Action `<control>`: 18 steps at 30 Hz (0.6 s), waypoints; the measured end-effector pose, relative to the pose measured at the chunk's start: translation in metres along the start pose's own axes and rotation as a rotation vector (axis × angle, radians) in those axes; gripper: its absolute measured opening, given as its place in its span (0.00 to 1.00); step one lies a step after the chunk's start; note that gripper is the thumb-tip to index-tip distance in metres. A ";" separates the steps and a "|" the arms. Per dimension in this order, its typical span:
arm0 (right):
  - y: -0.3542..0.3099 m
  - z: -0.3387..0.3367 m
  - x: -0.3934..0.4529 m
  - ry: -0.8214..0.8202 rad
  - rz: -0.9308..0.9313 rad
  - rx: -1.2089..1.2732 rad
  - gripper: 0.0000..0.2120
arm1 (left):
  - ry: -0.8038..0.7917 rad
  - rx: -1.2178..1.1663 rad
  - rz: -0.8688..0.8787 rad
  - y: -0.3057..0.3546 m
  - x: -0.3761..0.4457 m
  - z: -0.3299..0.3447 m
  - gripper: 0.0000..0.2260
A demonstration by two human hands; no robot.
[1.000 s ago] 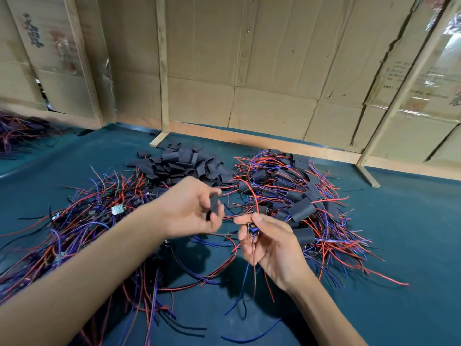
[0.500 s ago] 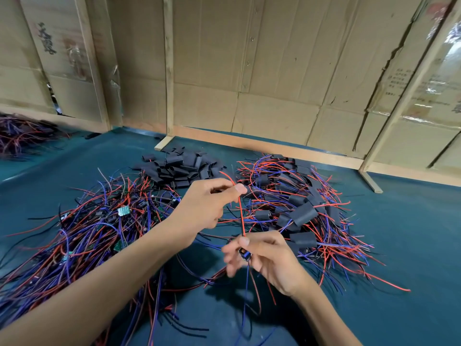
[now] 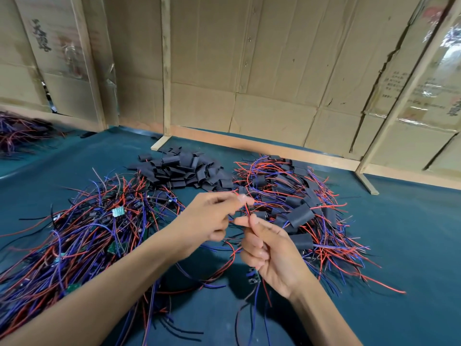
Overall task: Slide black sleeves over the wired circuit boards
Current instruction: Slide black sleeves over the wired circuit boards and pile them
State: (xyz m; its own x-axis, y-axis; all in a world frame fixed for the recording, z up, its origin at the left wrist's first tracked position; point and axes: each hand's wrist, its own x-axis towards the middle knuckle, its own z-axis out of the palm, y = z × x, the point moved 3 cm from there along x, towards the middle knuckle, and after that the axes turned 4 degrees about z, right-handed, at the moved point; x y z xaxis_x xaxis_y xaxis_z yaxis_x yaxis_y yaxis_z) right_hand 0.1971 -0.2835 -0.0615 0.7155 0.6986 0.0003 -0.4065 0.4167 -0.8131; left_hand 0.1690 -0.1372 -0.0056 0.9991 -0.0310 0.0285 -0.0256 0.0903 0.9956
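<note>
My right hand (image 3: pixel 270 248) pinches the wires of a wired circuit board just above its curled fingers. The small green board (image 3: pixel 253 277) hangs below that palm, with its wires trailing down. A red wire (image 3: pixel 247 210) runs up from the right fingertips to my left hand (image 3: pixel 212 217), which pinches its upper end between thumb and forefinger. The left fingertips are blurred, so I cannot tell whether a black sleeve is in them. Loose black sleeves (image 3: pixel 184 171) lie heaped behind the hands.
A tangle of bare wired boards (image 3: pixel 82 236) spreads over the green mat (image 3: pixel 411 245) at the left. Boards wearing sleeves (image 3: pixel 299 211) are piled at the right. Cardboard walls with wooden posts (image 3: pixel 166 71) close the back. Another wire heap (image 3: pixel 17 133) lies far left.
My left hand let the wire slide and now pinches its top end, closer to the right hand. The right hand rose and the board now hangs below its palm.
</note>
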 end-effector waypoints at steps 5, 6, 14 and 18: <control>-0.014 -0.008 -0.005 0.158 -0.064 -0.062 0.12 | -0.088 -0.583 -0.192 0.000 0.004 -0.005 0.26; -0.017 -0.009 -0.006 0.171 -0.075 -0.071 0.12 | -0.091 -0.577 -0.184 -0.002 0.003 -0.005 0.27; -0.021 -0.008 -0.010 0.129 -0.138 -0.200 0.12 | 0.070 -0.788 -0.300 -0.016 0.005 0.001 0.13; -0.020 -0.005 -0.014 0.125 -0.237 -0.423 0.15 | 0.156 -0.928 -0.267 -0.012 0.007 0.005 0.10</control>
State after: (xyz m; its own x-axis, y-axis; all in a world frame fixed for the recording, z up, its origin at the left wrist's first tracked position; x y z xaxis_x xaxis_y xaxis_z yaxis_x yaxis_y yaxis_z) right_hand 0.1977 -0.3045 -0.0482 0.8336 0.5272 0.1648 0.0227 0.2654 -0.9639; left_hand 0.1765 -0.1430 -0.0164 0.9633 -0.0380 -0.2659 0.1714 0.8492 0.4995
